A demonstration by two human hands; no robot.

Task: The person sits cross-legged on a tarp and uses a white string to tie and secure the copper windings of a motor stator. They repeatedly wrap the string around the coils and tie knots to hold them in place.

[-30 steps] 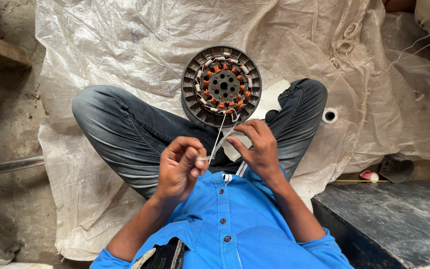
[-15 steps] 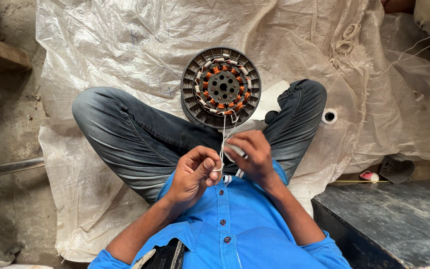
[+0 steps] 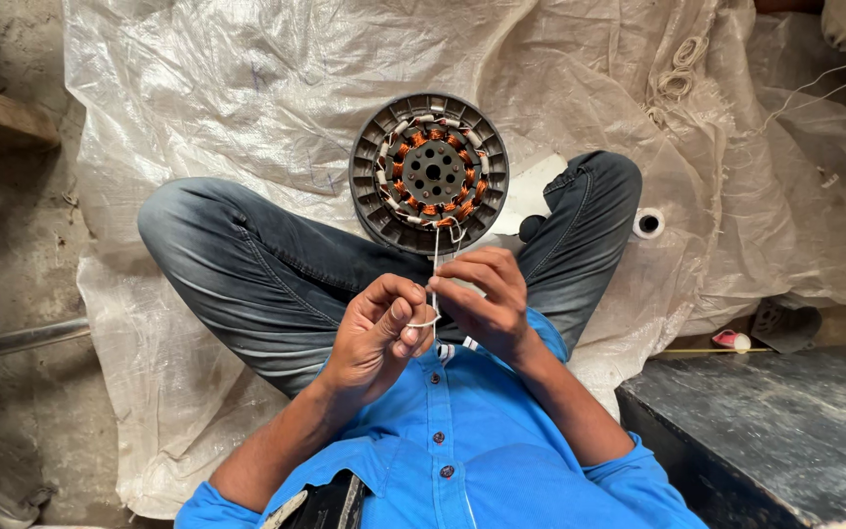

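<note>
Both hands have risen slightly, left hand [image 3: 381, 331] and right hand [image 3: 483, 297] pinching white thread [image 3: 435, 264].

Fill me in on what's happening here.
A person sits cross-legged on a white plastic sheet with a round motor stator, copper windings showing, resting against the legs. Both hands are raised close together just below it: the left hand and right hand pinch a thin white cord that runs up to the stator's near edge. A small white spool lies beside the right knee.

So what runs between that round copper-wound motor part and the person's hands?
In the head view, a thin white string stretches from the motor stator down to the fingers of the left hand and right hand.
</note>
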